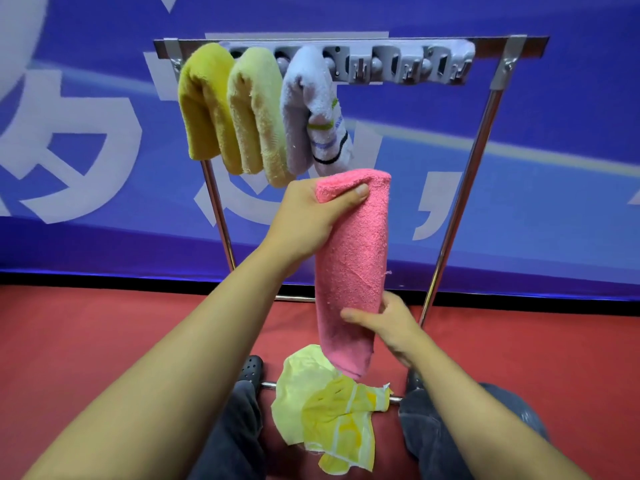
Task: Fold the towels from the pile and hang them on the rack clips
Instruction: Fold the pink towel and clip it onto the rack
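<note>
Three towels already hang from the left end of the clip bar [398, 65]: a mustard towel [204, 105], a pale yellow towel [254, 112] beside it, and a white striped towel [311, 109] next along, leaving the clips to their right bare. The pink towel [353, 258], folded into a long strip, is held upright just below the bar, the left hand [308, 220] pinching its top fold in a closed grip and the right hand [391, 327] curled around its lower part. By my judgement it goes up next, and the yellow cloths [329, 407] on the floor far below the bar remain to be folded.
</note>
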